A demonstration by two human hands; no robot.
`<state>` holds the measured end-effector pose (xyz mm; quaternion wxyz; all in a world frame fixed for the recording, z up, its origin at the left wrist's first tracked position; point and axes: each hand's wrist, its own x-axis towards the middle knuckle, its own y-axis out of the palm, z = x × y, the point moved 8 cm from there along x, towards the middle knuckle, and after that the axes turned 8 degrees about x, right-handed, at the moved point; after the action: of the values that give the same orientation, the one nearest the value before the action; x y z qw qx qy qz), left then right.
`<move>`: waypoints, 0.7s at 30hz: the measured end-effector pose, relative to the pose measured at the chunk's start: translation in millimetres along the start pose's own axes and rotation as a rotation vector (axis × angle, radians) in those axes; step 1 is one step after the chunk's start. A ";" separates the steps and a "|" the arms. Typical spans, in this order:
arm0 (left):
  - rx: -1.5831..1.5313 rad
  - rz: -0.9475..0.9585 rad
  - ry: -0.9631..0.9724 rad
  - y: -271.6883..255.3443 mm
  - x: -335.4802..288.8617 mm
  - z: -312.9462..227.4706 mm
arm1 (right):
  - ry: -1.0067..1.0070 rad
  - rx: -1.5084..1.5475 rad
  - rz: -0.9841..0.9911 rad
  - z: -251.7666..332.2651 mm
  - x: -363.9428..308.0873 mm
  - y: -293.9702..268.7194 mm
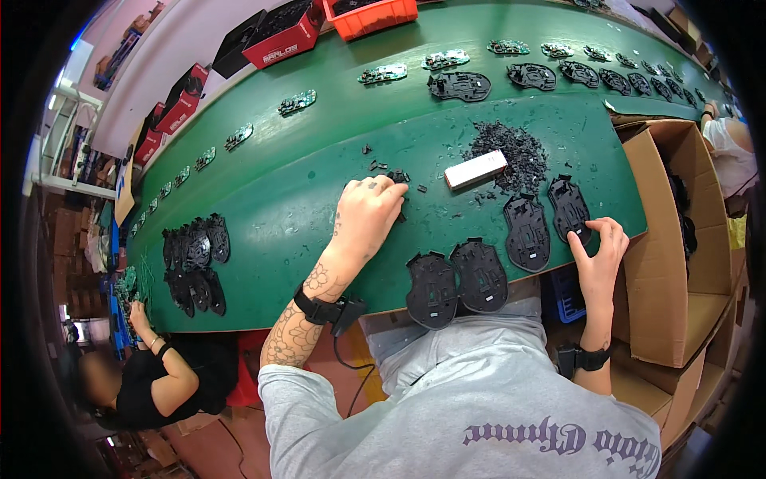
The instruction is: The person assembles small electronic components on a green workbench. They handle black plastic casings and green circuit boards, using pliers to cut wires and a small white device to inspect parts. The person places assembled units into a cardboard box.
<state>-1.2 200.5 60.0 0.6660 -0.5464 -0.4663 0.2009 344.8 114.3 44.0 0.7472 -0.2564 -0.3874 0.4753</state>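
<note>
On the table (279, 184), a little box (476, 169) lies touching a heap of bits (528, 152). Four mouse shells (479, 275) lie in front, circuit boards (383, 73) behind. A big box (656, 247) stands right.

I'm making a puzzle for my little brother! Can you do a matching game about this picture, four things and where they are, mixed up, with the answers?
Things:
1. left hand
2. right hand
3. white box
4. cardboard box

Places:
A. beside the big heap of black pieces
B. right of the green tabletop
C. at a few loose black pieces
D. at a black mouse shell

Right pairs: 1-C, 2-D, 3-A, 4-B.
</note>
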 end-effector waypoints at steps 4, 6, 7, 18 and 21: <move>0.004 -0.037 -0.066 -13.8 -1.4 18.7 | 0.024 0.021 0.019 -4.6 -0.5 -2.8; 0.014 -0.012 -0.042 -12.7 -1.9 15.6 | 0.022 0.012 0.013 -7.5 -2.0 -3.7; 0.021 -0.002 -0.036 -12.5 -3.2 14.5 | 0.016 0.008 0.012 -7.0 -1.4 -3.3; 0.352 0.106 0.010 7.8 6.3 -3.4 | -0.550 0.207 0.248 118.5 55.8 5.8; 0.410 0.173 -0.009 3.4 13.2 -8.0 | -0.746 0.164 0.341 149.0 73.3 40.2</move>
<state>12.7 207.6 62.4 0.7413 -0.4367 -0.3703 0.3503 219.9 199.9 123.0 0.4841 -0.0669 -0.5444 0.6818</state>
